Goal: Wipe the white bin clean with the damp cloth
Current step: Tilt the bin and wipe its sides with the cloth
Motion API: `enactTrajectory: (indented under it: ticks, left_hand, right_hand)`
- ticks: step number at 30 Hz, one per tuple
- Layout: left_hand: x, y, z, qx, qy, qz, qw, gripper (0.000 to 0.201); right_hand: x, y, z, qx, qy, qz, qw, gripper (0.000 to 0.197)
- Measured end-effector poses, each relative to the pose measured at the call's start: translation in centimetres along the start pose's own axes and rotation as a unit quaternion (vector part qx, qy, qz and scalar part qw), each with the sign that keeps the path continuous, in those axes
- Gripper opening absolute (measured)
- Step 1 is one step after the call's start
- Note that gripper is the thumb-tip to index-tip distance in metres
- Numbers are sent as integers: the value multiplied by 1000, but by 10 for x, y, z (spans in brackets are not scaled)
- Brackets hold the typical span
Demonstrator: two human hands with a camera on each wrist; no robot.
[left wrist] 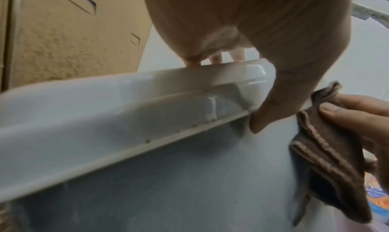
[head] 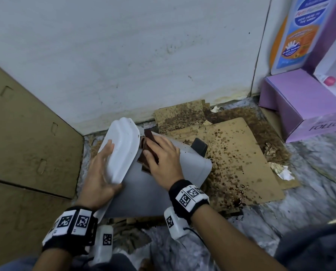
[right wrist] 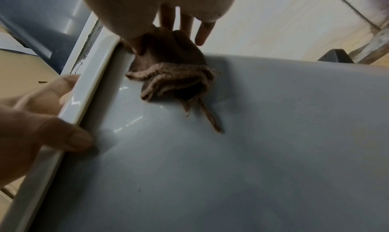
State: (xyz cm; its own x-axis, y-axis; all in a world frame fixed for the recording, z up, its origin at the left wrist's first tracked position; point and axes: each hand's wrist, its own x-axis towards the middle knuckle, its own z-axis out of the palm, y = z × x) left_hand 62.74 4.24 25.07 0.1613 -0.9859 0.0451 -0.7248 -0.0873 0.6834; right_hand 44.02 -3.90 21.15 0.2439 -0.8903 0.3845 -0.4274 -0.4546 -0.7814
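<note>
The white bin (head: 143,194) lies on its side on the floor, its lid (head: 122,149) facing left. My left hand (head: 100,173) grips the lid, fingers over its top face and thumb (left wrist: 271,105) hooked round the rim (right wrist: 88,85). My right hand (head: 163,159) lies flat on a bunched brown cloth (head: 149,136) and presses it against the bin's side wall (right wrist: 252,135) just beside the lid. In the right wrist view the cloth (right wrist: 172,75) sits under the palm, with the fingers (right wrist: 202,34) reaching straight past it. The cloth (left wrist: 328,160) also hangs at the right of the left wrist view.
Stained, spattered cardboard (head: 241,153) covers the floor right of the bin, with torn paper scraps (head: 282,171). A purple box (head: 300,106) stands at the far right. A large brown carton (head: 26,133) stands close on the left and a white wall (head: 124,55) behind. A dark foot pedal (head: 199,146) juts from the bin.
</note>
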Motion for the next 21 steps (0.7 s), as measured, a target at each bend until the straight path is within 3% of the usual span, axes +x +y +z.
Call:
enactTrajectory:
  ticks: [3,7,11,17,21]
  left_hand:
    - [-9,8,-10,-38,-6,-19,999,93]
    - [-3,40,-10,-71,71,-53,994,69]
    - [15,64,1,-38,126,-113,985,42]
    - [39,68,20,-52,166,-144,974,36]
    - [52,68,16,-20,157,-148,976,40]
  right_hand:
    - [-9,-4,-1,13,-2,-2,1000,35]
    - [-23,-10,2,18,11,11,1000,37]
    - [-27,-15,3,43,15,29,999,40]
    - [-40,-31,7,88,-24,38,995,48]
    - [-43,-33,15,48,-18,44,998,51]
